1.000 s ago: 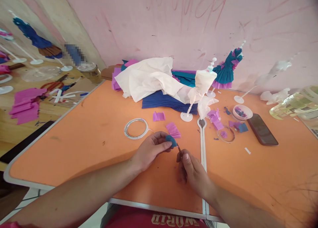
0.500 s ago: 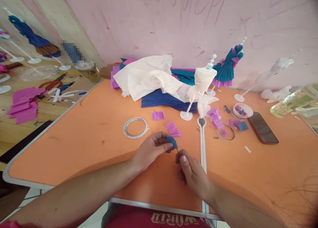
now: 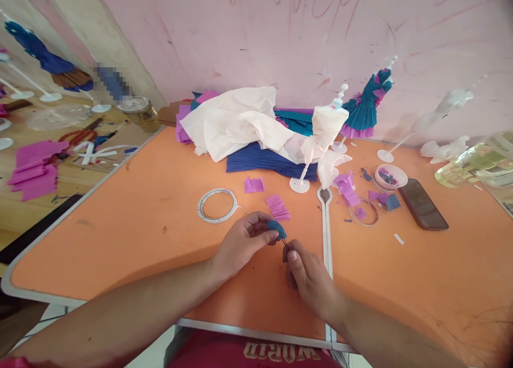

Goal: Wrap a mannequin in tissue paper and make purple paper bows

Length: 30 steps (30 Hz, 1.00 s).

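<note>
My left hand (image 3: 244,243) pinches a small piece of teal crepe paper (image 3: 276,228) between thumb and fingers, just above the orange table. On its right, my right hand (image 3: 310,272) is closed around thin dark tweezers (image 3: 284,243), most of which the fingers hide. Their two narrow tips reach the lower edge of the teal piece. Just beyond the hands lie a pleated purple paper strip (image 3: 278,208) and a smaller purple piece (image 3: 254,185). A white tape ring (image 3: 217,205) lies flat to the left, its loose end trailing toward my left hand.
Behind stand a white-draped mini mannequin (image 3: 329,127) and a teal paper dress (image 3: 364,109) on its stand. White paper (image 3: 236,122) covers folded blue paper (image 3: 264,161). At right are a scrap bowl (image 3: 390,177), a phone (image 3: 424,203) and a plastic bottle (image 3: 476,162).
Both hands stay nearly in place. The tweezers' two tips now show apart at the teal paper, where a single thin line showed before. The view has shifted slightly.
</note>
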Each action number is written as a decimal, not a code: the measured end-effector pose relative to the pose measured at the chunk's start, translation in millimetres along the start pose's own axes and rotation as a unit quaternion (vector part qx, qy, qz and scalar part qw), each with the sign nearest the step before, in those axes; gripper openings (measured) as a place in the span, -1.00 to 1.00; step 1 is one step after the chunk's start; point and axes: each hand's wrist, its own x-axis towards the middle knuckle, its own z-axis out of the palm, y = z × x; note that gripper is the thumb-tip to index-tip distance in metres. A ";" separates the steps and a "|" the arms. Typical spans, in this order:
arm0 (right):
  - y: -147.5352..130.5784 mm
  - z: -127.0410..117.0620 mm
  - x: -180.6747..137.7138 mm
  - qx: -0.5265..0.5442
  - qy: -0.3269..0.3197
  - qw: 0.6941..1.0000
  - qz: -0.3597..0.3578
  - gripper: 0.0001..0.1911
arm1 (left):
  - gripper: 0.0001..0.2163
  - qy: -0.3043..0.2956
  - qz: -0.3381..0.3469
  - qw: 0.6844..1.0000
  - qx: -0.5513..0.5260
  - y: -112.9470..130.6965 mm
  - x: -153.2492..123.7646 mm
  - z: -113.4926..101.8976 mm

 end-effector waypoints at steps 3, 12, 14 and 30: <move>1.7 0.1 0.9 -0.009 0.009 1.000 -0.006 -0.62 | -0.78 -0.007 -0.007 1.000 0.009 -0.1 -0.4 0.2; 6.4 -0.9 2.0 -0.030 0.022 0.999 -0.016 -0.65 | -0.76 -0.025 -0.026 0.999 0.002 -1.6 0.2 0.2; 6.3 -1.0 2.2 -0.035 0.023 0.999 -0.013 -0.65 | -0.77 -0.029 -0.024 0.999 0.002 -1.6 0.4 -0.2; 2.1 -1.5 4.7 -0.065 0.032 0.997 0.002 -0.65 | -0.85 -0.066 -0.018 0.998 0.007 -0.5 -0.2 -1.8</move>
